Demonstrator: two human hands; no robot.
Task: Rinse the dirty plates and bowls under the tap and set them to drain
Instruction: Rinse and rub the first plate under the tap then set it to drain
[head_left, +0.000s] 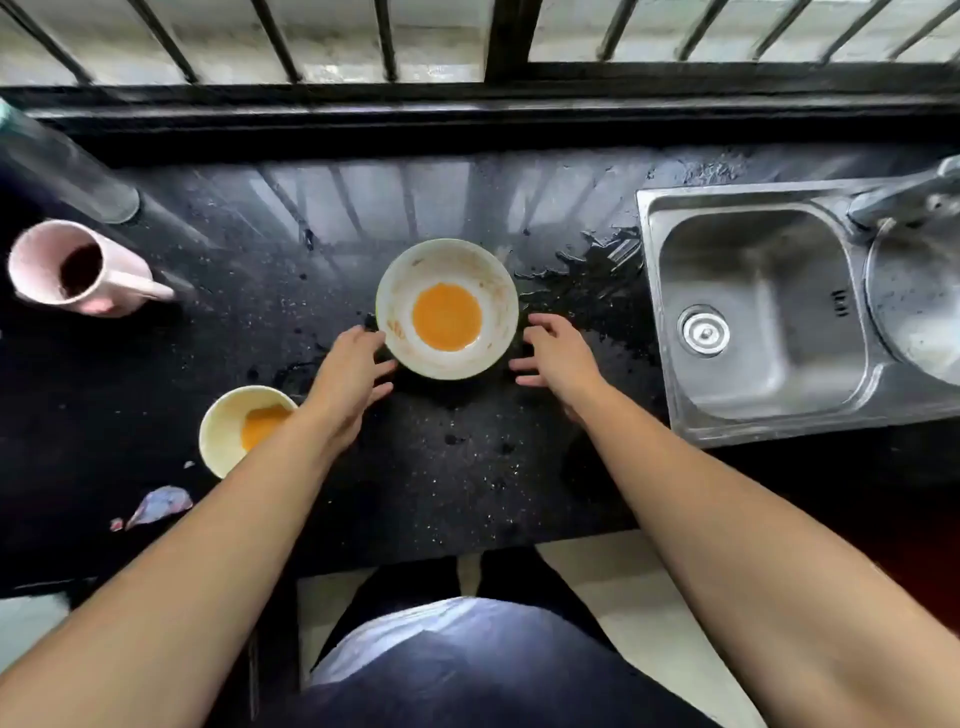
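1. The big white bowl (447, 308) sits in the middle of the black counter (467, 467), upright, with a puddle of orange liquid at the bottom and orange smears up the inside wall. Definitely still dirty.

2. Left hand (347, 382) is at the bowl's lower-left edge, fingers spread loose. The tips look like they're touching or just about touching the rim, but nothing is gripped. Right hand (553, 358) is just beside the lower-right edge, fingers also spread and curled a bit, with a sliver of counter showing between them and the bowl.

3. So I'd call this the pick-up step for the first bowl: both hands bracketing it, not lifted yet.

4. Next move, I reckon: close in on both sides, lift it level (that liquid will slosh if it tips) and carry it right to the steel sink (753, 306). The tap (904, 195) sits at the far right edge.

5. A smaller bowl (228, 431) with the same orange stuff waits near the left forearm, partly hidden by it. A pink mug (78, 270) lies tipped over further left.

6. There's water splashed on the counter next to the sink, so footing for a set-down there looks slippery.
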